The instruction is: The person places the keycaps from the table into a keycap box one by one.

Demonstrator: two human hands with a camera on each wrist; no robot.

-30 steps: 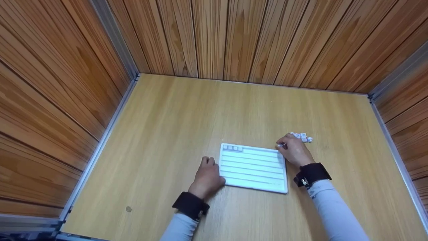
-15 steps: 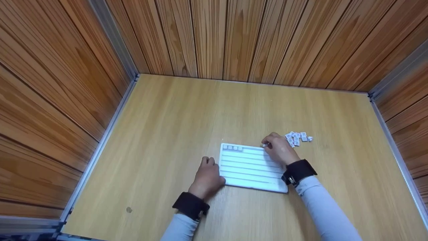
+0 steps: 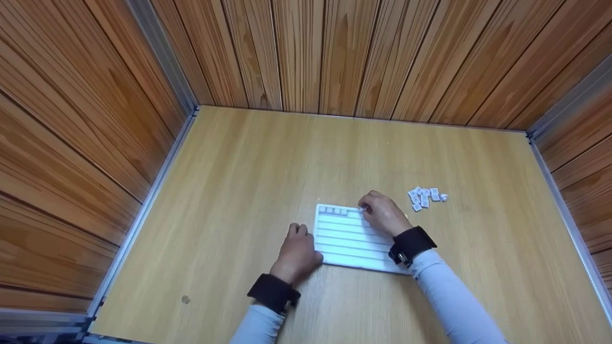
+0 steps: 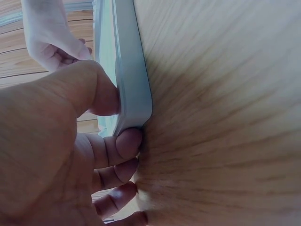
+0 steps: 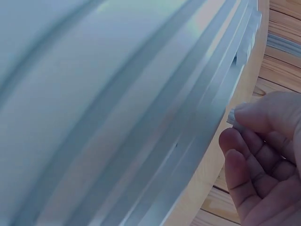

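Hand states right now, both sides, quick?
Left hand: closed, gripping the board at its edge.
Right hand: closed, pinching a small tile between thumb and finger.

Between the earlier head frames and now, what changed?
The right hand moved left along the far edge of the board, away from the loose pieces, pinching a small piece. The board, the left hand at its left edge and the row of pieces stayed put.
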